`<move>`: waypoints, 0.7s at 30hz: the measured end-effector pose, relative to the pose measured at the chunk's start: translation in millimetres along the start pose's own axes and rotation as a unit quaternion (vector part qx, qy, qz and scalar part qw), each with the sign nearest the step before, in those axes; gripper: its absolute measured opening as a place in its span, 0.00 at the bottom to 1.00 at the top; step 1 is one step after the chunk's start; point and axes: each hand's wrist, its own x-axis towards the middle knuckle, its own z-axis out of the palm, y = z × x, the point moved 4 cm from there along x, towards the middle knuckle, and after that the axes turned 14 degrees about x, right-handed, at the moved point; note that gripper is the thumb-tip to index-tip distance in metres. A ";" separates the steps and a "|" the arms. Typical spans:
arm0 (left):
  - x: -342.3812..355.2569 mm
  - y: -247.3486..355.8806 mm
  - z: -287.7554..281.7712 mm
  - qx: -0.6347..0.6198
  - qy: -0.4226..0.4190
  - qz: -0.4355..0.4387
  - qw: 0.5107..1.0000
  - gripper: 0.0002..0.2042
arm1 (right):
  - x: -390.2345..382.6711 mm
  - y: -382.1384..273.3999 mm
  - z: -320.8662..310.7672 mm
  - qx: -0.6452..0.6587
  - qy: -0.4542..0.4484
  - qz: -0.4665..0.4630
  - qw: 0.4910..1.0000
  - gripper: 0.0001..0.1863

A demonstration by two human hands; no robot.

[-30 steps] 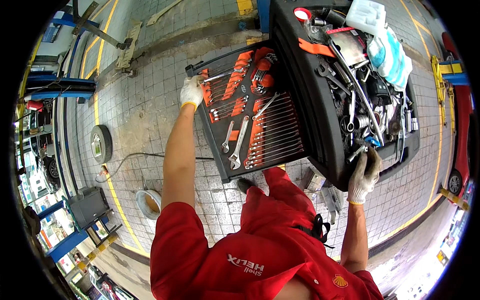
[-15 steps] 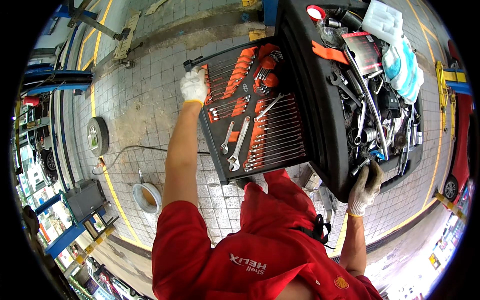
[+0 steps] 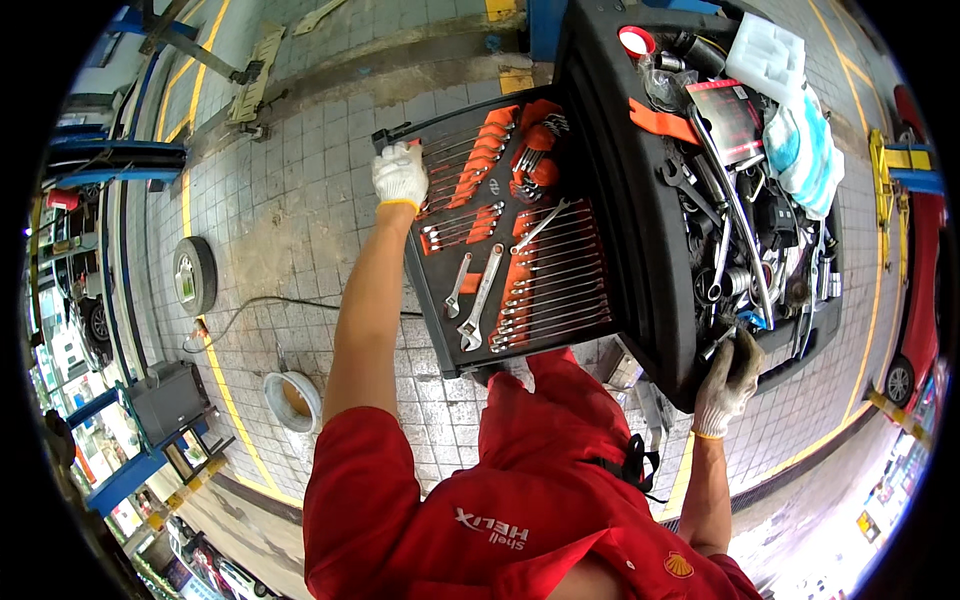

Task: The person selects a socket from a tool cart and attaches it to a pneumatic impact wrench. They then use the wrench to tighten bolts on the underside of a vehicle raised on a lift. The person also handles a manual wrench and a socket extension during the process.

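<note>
My left hand (image 3: pixel 400 177), in a white knit glove, is closed over the outer edge of a pulled-out tool drawer (image 3: pixel 432 318). Orange holders in the drawer carry rows of combination wrenches (image 3: pixel 562 290). Two adjustable wrenches, a large one (image 3: pixel 484 295) and a small one (image 3: pixel 459 284), lie near its outer side. Another wrench (image 3: pixel 540 228) rests slantwise across the row. My right hand (image 3: pixel 728 385), in a soiled glove, is closed at the near rim of the black tool cart (image 3: pixel 640 190). A small silver tool (image 3: pixel 716 345) lies beside its fingertips, which are partly hidden.
Loose sockets, wrenches and a long bar (image 3: pixel 733 215) crowd the cart top, with a blue-white cloth (image 3: pixel 803 150) and a clear plastic tray (image 3: pixel 766 55). On the tiled floor are a tyre (image 3: pixel 195 275), a round pan (image 3: pixel 272 400) and a cable (image 3: pixel 262 298).
The cart and its drawer appear slightly lower in the view, and both hands have shifted with them. My left hand is a little farther right, still on the drawer edge.
</note>
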 end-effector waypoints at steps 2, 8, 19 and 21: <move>12.2 -8.9 26.8 0.052 -0.031 0.028 0.998 0.12 | 1.3 1.3 0.6 -0.008 -0.002 -0.005 1.000 0.14; 26.9 -4.9 16.9 0.113 -0.143 0.029 0.983 0.10 | -7.8 21.5 -0.1 0.029 0.022 0.037 0.999 0.16; 13.3 -20.5 40.6 0.010 -0.076 -0.067 0.995 0.15 | -10.2 0.3 1.3 0.031 0.001 0.003 1.000 0.18; 12.3 -22.2 43.2 -0.005 -0.096 -0.056 0.994 0.16 | -13.5 -2.7 1.4 0.041 -0.005 -0.005 0.999 0.18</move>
